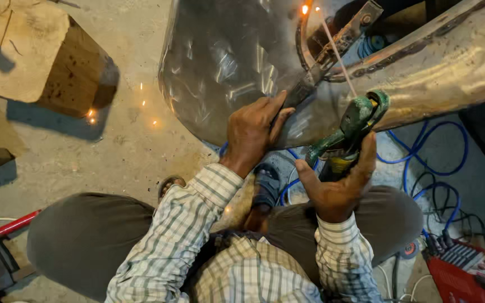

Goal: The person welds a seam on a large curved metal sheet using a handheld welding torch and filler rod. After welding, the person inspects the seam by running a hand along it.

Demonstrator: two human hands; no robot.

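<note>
Welding the strap onto the shiny metal shell.

Your right hand (338, 191) is clenched around the green electrode holder (357, 120); its rod (335, 50) runs long and thin up and leftward to the glowing tip at the curved sheet-metal body (225, 56). Your left hand (254, 132) wraps the flat metal bar (332, 47), pinning it against the sheet. I judge you're mid-tack: next, hold the bar steady and feed the rod evenly along the seam.
</note>
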